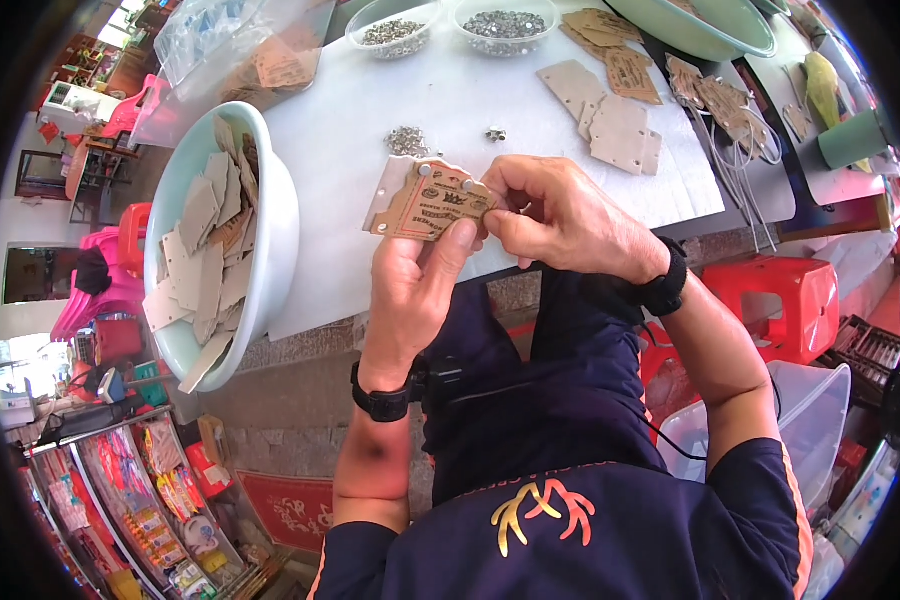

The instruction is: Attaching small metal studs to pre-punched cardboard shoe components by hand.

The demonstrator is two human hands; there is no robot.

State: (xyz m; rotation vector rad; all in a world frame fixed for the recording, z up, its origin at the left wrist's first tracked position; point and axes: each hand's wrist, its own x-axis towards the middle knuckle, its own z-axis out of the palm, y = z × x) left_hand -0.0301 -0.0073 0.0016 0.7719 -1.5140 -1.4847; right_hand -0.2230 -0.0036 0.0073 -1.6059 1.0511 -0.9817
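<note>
My left hand (415,285) grips the lower edge of a brown printed cardboard tag (435,205), thumb in front. Small round metal studs show along its upper edge, and a plain grey card face (382,197) sticks out behind it at the left. At the tag's right end, my right hand (575,215) has its thumb and fingers closed in a pinch; whatever they pinch is hidden. Just beyond the tag, a small heap of silver metal pieces (406,141) lies on the white tabletop (360,110), with a few more silver pieces (495,134) to its right.
A pale green basin (280,215) full of loose cards stands at the left. Two clear tubs (457,14) of metal pieces sit at the back. Grey cards (618,130) and brown cards (630,75) lie back right. Red stools (785,300) stand at the right.
</note>
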